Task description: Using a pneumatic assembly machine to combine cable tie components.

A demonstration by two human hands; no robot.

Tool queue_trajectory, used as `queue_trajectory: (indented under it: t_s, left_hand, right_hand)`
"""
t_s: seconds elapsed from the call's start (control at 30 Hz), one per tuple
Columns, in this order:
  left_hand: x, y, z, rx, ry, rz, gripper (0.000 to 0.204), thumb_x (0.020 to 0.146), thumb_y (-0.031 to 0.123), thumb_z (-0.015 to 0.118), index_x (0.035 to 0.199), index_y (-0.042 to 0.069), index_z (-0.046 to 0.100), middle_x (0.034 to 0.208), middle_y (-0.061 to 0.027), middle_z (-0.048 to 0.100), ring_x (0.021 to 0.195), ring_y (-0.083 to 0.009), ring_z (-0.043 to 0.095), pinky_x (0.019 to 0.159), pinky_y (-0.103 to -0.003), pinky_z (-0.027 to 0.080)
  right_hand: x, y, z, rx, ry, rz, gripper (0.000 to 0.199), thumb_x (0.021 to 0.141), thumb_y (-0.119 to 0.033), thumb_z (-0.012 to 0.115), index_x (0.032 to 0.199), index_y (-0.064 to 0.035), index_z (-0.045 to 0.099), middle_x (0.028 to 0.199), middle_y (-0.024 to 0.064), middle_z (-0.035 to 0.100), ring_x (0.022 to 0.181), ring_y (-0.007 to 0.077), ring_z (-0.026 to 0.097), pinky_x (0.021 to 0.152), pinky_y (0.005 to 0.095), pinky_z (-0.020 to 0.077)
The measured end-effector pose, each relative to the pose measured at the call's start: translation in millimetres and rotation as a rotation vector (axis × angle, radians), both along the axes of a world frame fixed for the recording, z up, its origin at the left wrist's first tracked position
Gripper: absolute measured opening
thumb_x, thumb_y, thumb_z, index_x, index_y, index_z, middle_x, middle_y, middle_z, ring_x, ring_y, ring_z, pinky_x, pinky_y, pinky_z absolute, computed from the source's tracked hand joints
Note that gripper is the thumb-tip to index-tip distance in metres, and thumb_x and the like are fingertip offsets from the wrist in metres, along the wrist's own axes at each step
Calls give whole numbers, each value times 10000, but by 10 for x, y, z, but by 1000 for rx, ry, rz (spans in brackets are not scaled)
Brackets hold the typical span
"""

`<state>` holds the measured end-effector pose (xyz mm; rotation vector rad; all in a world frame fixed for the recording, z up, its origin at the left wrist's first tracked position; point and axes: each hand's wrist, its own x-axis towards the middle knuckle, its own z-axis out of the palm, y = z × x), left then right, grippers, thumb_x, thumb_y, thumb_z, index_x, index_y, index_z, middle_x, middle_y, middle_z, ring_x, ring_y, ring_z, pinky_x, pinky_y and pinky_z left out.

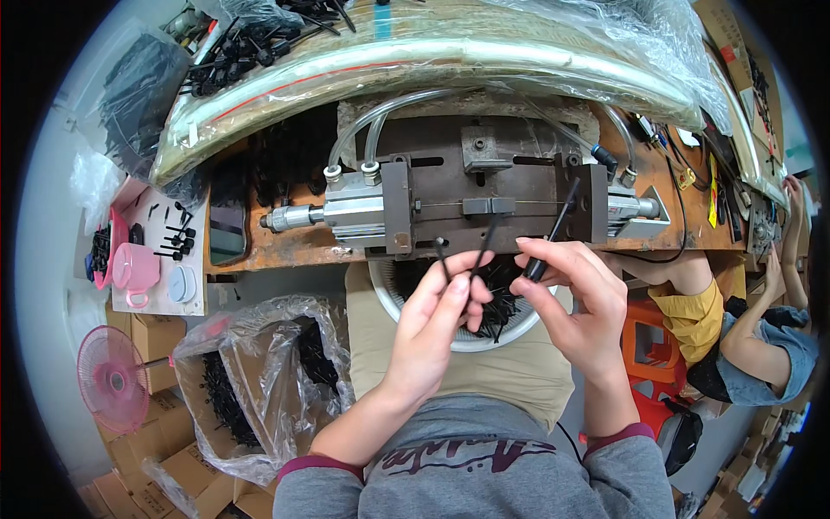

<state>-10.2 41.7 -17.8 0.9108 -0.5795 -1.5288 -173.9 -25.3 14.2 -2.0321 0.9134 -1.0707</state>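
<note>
My left hand (441, 307) is closed on thin black sticks, which rise past its thumb and fingertips; they are slightly blurred. Between the thumb and fingers of my right hand (579, 298) is a black wand (564, 212), its thick end in the grip and its slim shaft slanting up to the right. Below both hands, a white basket (474, 346) rests on my lap, filled with black parts (500, 320). Just beyond the hands stands a dark metal fixture (450, 233) with a small grey block (488, 206) at its middle.
Silver air cylinders (354, 208) with clear hoses (380, 108) flank the fixture. Plastic-covered material (519, 56) spans the back. A plastic-lined carton (251, 363) of black parts and a pink fan (114, 379) stand left. A pink mug (137, 266) sits nearby. Another person (769, 346) works at right.
</note>
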Motion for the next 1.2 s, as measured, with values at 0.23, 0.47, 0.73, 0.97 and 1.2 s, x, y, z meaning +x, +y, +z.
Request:
queue_trajectory:
  t_s: [0.23, 0.47, 0.73, 0.97, 1.2]
  left_hand:
    - [46, 79, 226, -27, -1, 124, 171, 1064, 232, 411, 1001, 78, 449, 788, -6, 451, 717, -122, 453, 618, -271, 417]
    - [136, 104, 150, -89, -52, 84, 227, 1075, 275, 373, 1040, 72, 468, 673, -48, 506, 589, -122, 453, 547, -243, 376]
    - [152, 96, 155, -155, -127, 139, 215, 1079, 246, 356, 1152, 63, 442, 762, -96, 588, 655, -141, 544, 615, -257, 459]
    - [134, 91, 144, -164, -111, 146, 174, 1074, 227, 354, 1116, 72, 420, 755, -105, 575, 660, -180, 550, 614, -280, 466]
    - [144, 84, 177, -206, -174, 144, 171, 1075, 216, 342, 1130, 64, 400, 1048, -252, 661, 873, -246, 662, 796, -338, 524]
  right_hand:
    - [30, -13, -96, -169, 264, 73, 249, 760, -7, 728, 989, -1, 629, 985, 130, 664, 852, 281, 672, 731, 346, 553]
    - [118, -100, -173, -377, 372, 27, 236, 745, -7, 679, 978, -4, 643, 1198, 150, 629, 886, 248, 666, 720, 334, 547]
    - [202, 7, -62, -521, 669, -51, 275, 720, -67, 657, 978, 26, 648, 1219, 174, 643, 727, 153, 625, 624, 275, 502]
    - [209, -70, -37, -486, 687, -44, 245, 724, -88, 651, 957, -15, 637, 1252, 170, 642, 620, 145, 609, 585, 261, 492]
    - [225, -82, 2, -474, 729, -43, 231, 714, -98, 640, 938, -40, 622, 1251, 169, 646, 509, 148, 573, 546, 257, 490]
